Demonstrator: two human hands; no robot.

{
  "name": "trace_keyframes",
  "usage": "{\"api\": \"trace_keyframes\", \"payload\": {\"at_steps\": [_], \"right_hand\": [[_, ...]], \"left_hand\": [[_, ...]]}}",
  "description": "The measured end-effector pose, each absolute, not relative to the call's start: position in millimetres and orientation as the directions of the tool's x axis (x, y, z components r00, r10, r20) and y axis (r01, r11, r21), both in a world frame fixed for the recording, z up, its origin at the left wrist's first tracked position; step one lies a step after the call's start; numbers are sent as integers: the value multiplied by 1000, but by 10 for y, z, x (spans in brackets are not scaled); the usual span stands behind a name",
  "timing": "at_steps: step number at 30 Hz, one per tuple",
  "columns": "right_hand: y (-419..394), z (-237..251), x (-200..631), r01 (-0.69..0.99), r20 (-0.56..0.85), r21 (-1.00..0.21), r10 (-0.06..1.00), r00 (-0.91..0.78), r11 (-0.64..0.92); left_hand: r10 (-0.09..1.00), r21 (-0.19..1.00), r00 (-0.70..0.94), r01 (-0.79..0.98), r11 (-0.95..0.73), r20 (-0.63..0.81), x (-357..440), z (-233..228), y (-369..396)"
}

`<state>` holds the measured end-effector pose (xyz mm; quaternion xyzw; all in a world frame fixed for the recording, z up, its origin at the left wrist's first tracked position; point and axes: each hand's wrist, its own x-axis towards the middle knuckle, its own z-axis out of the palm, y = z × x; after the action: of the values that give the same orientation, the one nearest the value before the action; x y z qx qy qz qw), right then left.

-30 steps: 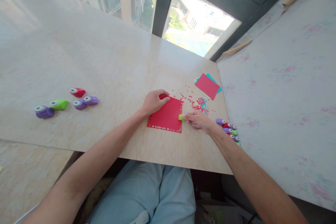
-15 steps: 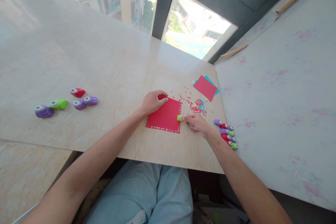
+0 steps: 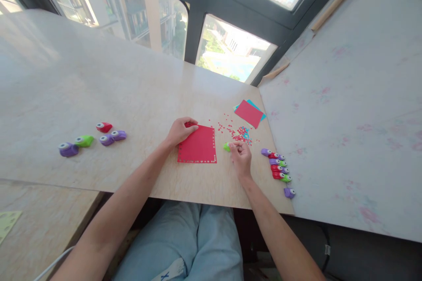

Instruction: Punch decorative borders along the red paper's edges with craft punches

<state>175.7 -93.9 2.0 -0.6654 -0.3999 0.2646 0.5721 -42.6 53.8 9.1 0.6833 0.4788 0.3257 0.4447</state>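
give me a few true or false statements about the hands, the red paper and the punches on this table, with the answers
1. The left hand rests on a corner of the red paper. True.
2. The right hand holds a purple punch. False: it holds a small green punch.
3. The green punch is clamped over the red paper's edge. False: it sits just off the paper's right edge.
4. A row of small punches lies to the right of the right hand. True.
5. Tiny punched scraps lie scattered beyond the right hand. True.
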Motion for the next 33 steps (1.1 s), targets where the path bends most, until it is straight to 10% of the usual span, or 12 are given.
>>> {"api": "trace_keyframes", "payload": {"at_steps": [9, 19, 24, 28, 33], "right_hand": [[-857, -90, 1700, 749, 397, -658, 807, 437, -81], [-963, -128, 1833, 366, 293, -930, 513, 807, -45], [-973, -101, 1796, 164, 161, -985, 655, 738, 57], [-929, -78, 1744, 369, 299, -921, 829, 473, 123], [-794, -91, 1816, 689, 563, -697, 747, 355, 199]], "left_hand": [[946, 864, 299, 434, -254, 128, -389, 61, 467], [946, 851, 255, 433, -296, 199, -366, -1, 352], [948, 828, 251, 475, -297, 196, -344, 34, 323], [943, 825, 266, 474, -309, 201, -344, 51, 310], [940, 822, 264, 470, -322, 217, -350, 24, 316]]}}
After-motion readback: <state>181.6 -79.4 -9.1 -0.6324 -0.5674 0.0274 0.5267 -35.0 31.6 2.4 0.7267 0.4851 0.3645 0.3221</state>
